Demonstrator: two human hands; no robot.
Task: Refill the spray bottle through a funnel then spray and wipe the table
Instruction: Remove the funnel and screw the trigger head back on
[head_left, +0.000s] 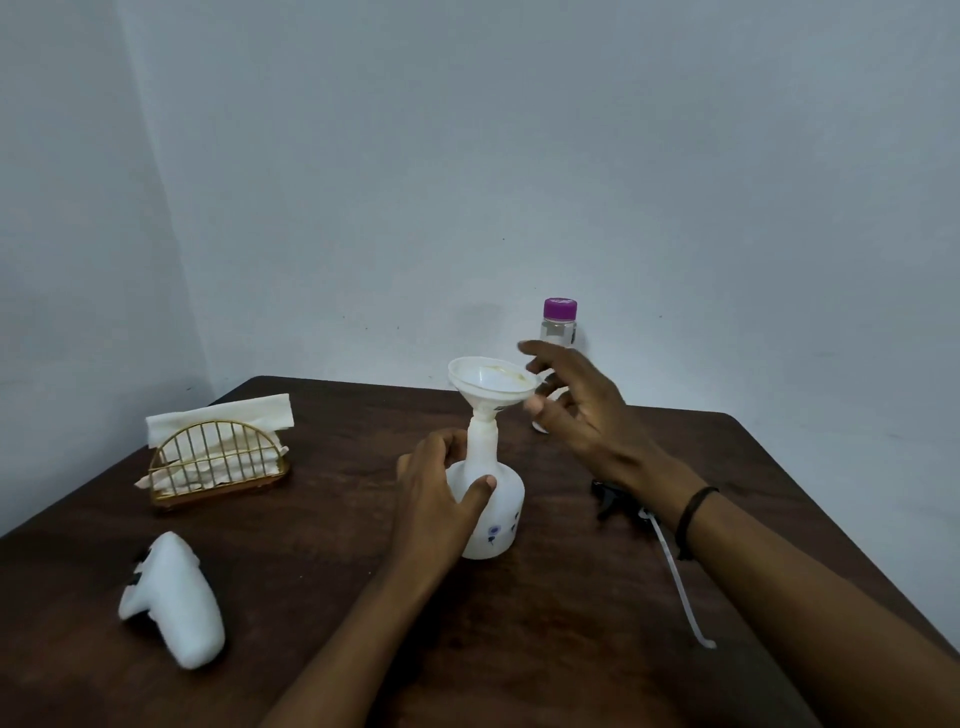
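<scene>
The left hand (439, 499) grips the upright spray bottle (491, 499) carrying the funnel (491, 384), while the right hand (576, 410), fingers spread and empty, hovers beside the funnel's rim.

Funnel (492, 382) in spray bottle (491, 512) at counter (311, 571) centre; napkin holder (218, 460) left, capped bottle (559, 325) behind

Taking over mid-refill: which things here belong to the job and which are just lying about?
For the job: spray bottle, funnel in its neck, purple-capped bottle, sprayer head with tube, tissues in wire holder.
Lying about: white handheld device.
</scene>
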